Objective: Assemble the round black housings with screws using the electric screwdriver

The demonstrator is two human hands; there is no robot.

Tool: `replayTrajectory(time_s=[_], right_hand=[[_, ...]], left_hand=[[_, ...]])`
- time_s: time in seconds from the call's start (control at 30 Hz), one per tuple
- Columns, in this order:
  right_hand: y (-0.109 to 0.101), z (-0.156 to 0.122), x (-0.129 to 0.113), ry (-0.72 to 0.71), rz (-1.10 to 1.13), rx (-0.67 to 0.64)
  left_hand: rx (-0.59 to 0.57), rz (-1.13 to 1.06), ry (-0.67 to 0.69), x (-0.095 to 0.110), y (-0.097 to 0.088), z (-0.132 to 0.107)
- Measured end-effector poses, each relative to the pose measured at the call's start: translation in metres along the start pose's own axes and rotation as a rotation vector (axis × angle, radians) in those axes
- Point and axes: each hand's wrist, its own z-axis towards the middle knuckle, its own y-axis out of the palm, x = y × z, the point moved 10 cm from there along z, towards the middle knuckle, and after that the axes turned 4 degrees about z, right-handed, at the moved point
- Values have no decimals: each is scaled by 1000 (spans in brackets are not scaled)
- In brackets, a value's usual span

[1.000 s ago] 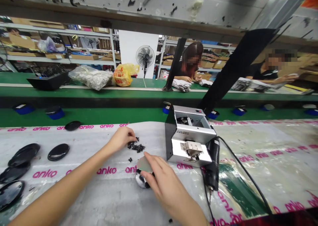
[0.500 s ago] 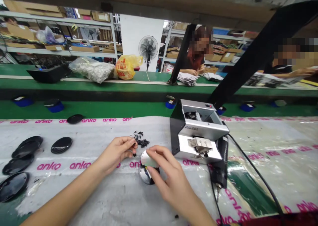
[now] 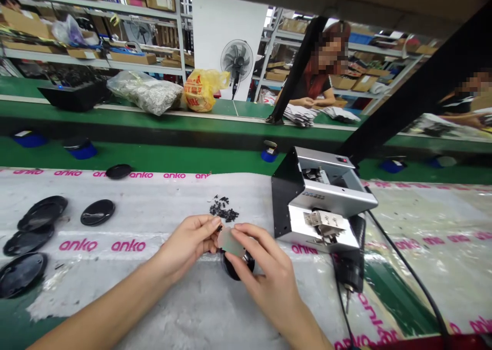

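Between the thumb and fingers of my right hand (image 3: 265,263) is a thin, pale, round disc (image 3: 231,242). My left hand (image 3: 192,242) pinches a small black piece (image 3: 219,228) right at the disc's left edge; whether the two touch, I cannot tell. Below the disc lies a round black part (image 3: 243,271), partly covered by my right fingers. Just beyond my hands a pile of small black pieces (image 3: 226,214) is scattered on the plastic-covered bench (image 3: 172,309).
To the right stands a silver and black machine (image 3: 330,191), with a black electric screwdriver (image 3: 351,263) and cables beside it. Several glossy black lids (image 3: 98,212) lie at the left. Blue cups (image 3: 80,148) sit on the green strip behind. Across the bench, a person (image 3: 326,78) works.
My left hand has moved right, bringing the small black piece up to the disc. The disc now faces me more, and the whole view has shifted a little.
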Motion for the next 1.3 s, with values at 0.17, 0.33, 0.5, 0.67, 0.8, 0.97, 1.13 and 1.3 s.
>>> replayTrajectory(time_s=[0.17, 0.33, 0.5, 0.67, 0.8, 0.97, 1.13, 1.3], right_hand=[[-2, -2, -2, -19, -21, 4], [0, -2, -3, -34, -52, -3], [0, -3, -3, -19, -101, 44], [4, -5, -8, -72, -149, 13], [3, -7, -8, -84, -154, 2], [1, -6, -4, -36, -150, -24], [-11, -3, 1, 71, -99, -78], [-16, -11, 14, 256, 45, -89]], left_hand=[[12, 3, 7, -1, 1, -1], [28, 59, 25, 2, 1, -3], [141, 200, 121, 14, -6, -8], [207, 307, 167, 18, -9, -11], [207, 350, 178, 20, -3, -15], [166, 425, 238, 31, 9, -22], [-52, 595, 226, 35, 14, -19], [-349, 763, 146, 2, 35, -19]])
